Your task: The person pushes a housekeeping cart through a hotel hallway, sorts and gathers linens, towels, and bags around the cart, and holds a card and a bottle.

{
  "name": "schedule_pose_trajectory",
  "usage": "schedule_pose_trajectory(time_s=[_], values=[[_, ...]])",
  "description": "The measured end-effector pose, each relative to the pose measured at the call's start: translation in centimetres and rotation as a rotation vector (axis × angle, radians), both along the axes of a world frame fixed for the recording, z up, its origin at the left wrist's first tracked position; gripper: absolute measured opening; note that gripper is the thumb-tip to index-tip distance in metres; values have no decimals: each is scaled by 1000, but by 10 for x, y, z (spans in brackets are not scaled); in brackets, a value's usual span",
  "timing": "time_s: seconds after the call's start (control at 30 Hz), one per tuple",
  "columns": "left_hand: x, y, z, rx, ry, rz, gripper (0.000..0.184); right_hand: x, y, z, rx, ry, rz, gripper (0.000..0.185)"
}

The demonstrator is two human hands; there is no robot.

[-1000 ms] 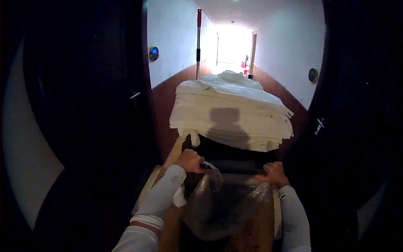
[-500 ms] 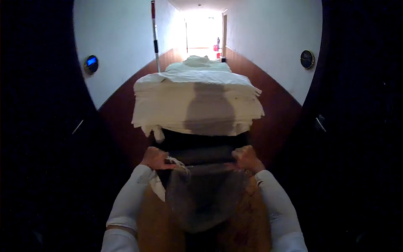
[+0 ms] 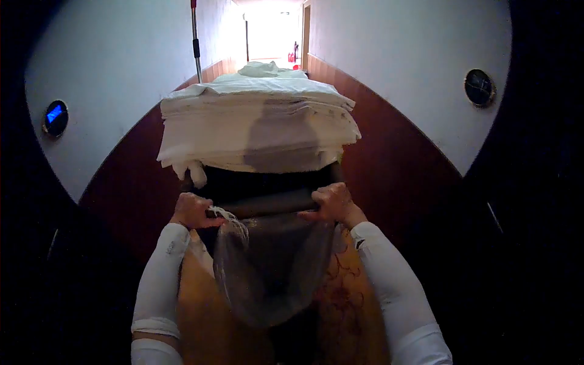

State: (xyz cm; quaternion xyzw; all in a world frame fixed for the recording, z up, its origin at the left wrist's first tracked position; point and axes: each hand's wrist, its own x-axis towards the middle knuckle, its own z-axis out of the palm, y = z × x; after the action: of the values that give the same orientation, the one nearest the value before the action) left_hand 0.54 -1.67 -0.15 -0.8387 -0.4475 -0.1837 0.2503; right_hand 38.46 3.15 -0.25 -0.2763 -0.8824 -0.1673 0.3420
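My left hand [image 3: 194,210] is closed around the left end of a cart's push handle [image 3: 267,205], with a pale, string-like strand hanging beside its thumb. On the right end of the same handle my right hand [image 3: 333,202] is wrapped too. Between the hands, a clear plastic bag [image 3: 267,280] hangs open from the handle, sagging toward me. In front, a thick stack of folded white linen [image 3: 207,131] lies on the cart, its edges jutting over the sides. A shadow falls across the stack. The cart's lower part is dark.
A pole [image 3: 196,52] rises at the cart's left. Corridor walls run along both sides, with round dark plaques, one lit blue [image 3: 56,115] and one unlit [image 3: 479,88]. Red objects [image 3: 292,58] stand near the bright far end. Below me is a patterned brown floor [image 3: 344,298].
The cart, linen and both hands now appear farther left and higher in view. The wall plaques have spread outward. Both hands keep their hold on the handle.
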Motion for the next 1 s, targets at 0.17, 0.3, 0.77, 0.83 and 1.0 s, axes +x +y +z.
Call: schedule_pose_trajectory(time_s=[0.17,0.3,0.77,0.83,1.0], values=[[2,-1,5,-98,-41,20,60,1,6,-10,20,6,-68,58],[5,0,3,-96,-10,43,61,2,6,-7,22,-55,-28,60],[7,-5,5,-177,-9,85,59,3,7,-7,23,-77,-8,58],[3,-1,0,-167,-13,71,58,2,1,-4,-20,-84,-39,59],[3,-2,-2,-51,15,38,54,3,8,-11,53,-7,32,58]])
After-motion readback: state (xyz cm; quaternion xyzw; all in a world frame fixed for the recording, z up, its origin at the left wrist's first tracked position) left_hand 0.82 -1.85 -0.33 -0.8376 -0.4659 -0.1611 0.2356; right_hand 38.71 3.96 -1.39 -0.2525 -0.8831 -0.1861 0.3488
